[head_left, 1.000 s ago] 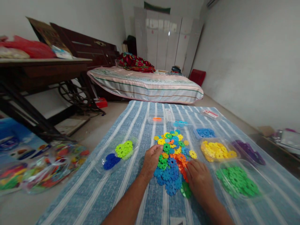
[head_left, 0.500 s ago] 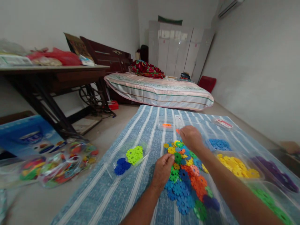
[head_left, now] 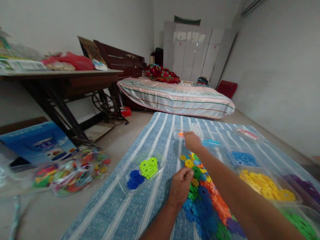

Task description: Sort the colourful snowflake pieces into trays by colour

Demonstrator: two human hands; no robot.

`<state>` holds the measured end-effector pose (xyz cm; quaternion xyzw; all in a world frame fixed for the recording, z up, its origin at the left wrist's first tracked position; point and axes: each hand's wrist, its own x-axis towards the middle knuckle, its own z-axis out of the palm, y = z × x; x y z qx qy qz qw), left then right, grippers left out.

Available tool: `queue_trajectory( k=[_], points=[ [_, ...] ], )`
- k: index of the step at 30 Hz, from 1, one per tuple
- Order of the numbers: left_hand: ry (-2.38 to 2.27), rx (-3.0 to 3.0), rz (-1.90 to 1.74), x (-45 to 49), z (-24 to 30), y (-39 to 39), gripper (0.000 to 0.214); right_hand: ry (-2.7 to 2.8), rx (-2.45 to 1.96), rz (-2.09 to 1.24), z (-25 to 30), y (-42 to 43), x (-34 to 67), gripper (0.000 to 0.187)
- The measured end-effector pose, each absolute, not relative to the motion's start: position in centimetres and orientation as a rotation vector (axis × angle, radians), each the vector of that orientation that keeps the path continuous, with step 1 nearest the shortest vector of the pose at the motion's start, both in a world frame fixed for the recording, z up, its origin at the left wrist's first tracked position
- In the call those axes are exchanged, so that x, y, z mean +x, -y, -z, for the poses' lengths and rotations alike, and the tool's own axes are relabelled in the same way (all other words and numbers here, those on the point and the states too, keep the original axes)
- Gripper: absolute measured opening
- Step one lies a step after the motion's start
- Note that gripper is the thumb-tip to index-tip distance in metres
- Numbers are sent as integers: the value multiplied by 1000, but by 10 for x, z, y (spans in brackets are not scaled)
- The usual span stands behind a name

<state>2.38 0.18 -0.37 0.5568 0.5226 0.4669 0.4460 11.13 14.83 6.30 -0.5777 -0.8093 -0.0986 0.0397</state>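
Note:
A long pile of colourful gear-shaped plastic discs (head_left: 203,193) lies on the striped cloth. My left hand (head_left: 180,186) is closed at the pile's left edge, fingertips pinched beside a dark green disc (head_left: 196,172); whatever it pinches is hidden. Farther out, my right hand (head_left: 193,141) reaches over a clear tray (head_left: 176,136) with its fingers closed. Orange discs (head_left: 180,134) show at its fingertips, partly covered by the hand. Left of the pile, a clear tray (head_left: 161,164) bears lime green discs (head_left: 148,167) and dark blue discs (head_left: 135,179).
Clear tubs along the right hold blue (head_left: 242,158), yellow (head_left: 266,185), purple (head_left: 303,186) and green discs (head_left: 300,223). Light blue discs (head_left: 210,143) lie beyond my right forearm. Bags of colourful pieces (head_left: 72,176) sit on the floor at left. A bed (head_left: 175,96) stands behind.
My right hand has carried an orange disc leftward and away, from beside the far tray to over it. My left hand stays by the pile. The view has turned slightly left.

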Motion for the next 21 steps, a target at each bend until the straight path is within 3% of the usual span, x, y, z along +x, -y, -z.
queue_trajectory(
  k=[21],
  points=[
    [-1315, 1444, -1151, 26, 0, -2, 26, 2693, -1671, 300, -70, -119, 116, 30]
  ],
)
